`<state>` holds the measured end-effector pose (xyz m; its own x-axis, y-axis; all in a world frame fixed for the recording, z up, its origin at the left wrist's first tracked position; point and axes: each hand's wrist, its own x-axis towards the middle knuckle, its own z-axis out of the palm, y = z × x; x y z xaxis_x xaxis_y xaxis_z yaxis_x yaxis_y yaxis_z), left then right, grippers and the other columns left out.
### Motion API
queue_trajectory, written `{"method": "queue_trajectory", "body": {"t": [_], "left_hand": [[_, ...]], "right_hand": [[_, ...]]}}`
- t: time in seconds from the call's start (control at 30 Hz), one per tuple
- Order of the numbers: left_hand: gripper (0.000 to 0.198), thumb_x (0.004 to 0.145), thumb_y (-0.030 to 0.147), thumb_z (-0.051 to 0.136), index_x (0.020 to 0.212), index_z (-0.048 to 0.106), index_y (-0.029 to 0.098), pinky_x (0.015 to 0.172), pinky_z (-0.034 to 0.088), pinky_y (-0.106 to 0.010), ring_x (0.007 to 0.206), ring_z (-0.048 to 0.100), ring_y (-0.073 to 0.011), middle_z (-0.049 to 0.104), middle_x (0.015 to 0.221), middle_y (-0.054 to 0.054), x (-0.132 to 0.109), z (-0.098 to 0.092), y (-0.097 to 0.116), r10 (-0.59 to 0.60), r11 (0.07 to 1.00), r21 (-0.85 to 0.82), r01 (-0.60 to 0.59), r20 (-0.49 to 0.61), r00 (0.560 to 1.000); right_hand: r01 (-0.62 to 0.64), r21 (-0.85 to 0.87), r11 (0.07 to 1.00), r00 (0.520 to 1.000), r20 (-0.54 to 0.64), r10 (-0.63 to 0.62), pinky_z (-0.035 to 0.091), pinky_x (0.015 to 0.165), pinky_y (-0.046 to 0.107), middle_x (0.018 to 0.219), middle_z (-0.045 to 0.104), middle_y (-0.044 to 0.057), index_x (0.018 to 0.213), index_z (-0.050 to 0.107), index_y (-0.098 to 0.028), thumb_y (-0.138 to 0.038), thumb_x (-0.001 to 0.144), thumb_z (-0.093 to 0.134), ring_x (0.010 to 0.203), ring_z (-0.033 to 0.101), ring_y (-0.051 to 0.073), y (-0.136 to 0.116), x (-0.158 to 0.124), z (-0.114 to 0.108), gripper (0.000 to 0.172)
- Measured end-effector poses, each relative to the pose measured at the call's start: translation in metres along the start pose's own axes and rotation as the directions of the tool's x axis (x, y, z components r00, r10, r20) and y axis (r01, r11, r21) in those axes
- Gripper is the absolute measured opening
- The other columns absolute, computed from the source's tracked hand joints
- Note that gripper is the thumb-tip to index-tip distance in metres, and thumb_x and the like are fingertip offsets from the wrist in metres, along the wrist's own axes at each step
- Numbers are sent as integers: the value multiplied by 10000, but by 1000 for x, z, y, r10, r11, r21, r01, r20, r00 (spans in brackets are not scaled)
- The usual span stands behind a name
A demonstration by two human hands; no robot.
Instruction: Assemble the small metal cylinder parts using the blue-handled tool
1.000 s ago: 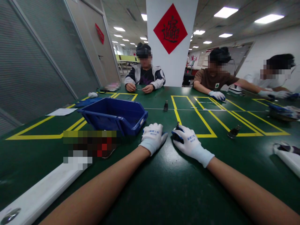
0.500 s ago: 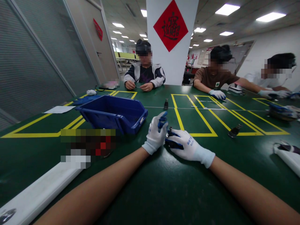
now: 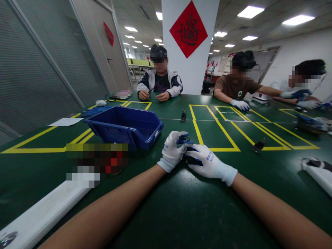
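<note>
White gloves with blue palms cover both my hands, which meet over the table in front of me. My right hand is closed round a small dark part with a narrow metal top, now almost wholly hidden by the gloves. Over that top curl the fingers of my left hand; whether they pinch the part or a smaller piece cannot be made out. A dark tapered part stands upright beyond my hands, and a similar tapered part is to the right, looking tilted.
A blue bin stands left of my hands with small dark bits inside. Yellow tape marks the green table. White bars lie at left and right. A person sits opposite; two others work at the right.
My left hand has come down and right, its fingers closing over the part's metal top, which showed before. My right hand stays put. At far right, a co-worker's gloved hand has lifted.
</note>
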<state>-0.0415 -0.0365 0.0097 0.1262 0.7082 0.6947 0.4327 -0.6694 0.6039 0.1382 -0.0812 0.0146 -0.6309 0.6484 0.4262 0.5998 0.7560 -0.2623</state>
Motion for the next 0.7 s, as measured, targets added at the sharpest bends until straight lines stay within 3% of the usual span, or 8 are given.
{"method": "queue_trajectory", "body": {"t": [0.2,0.47,0.7], "left_hand": [[396,840,311,556,1230,540,250,875,477,-321,1011,552,-179,553,1092,-64,-3,-2,10,107,991,72,-114,93,990],[360,857,267,503,1212,547,231,899,467,-336,1051,530,-193,549,1091,-79,-3,-1,12,112,989,93,-119,80,990],[344,854,256,496,1193,544,218,880,470,-339,1023,538,-195,534,1083,-82,-4,-3,15,96,992,74,-101,64,993]], "right_hand": [[-23,6,1000,999,35,23,436,883,402,1141,545,82,1051,600,-217,-322,793,600,1027,512,218,0,0,0,278],[-16,6,1000,999,37,15,417,930,419,1310,461,80,1151,568,-242,-304,776,622,1111,486,235,-2,1,-3,384],[-4,27,1000,1000,17,3,412,943,434,1342,441,77,1205,539,-263,-298,775,625,1142,476,242,-2,1,-3,439]]}}
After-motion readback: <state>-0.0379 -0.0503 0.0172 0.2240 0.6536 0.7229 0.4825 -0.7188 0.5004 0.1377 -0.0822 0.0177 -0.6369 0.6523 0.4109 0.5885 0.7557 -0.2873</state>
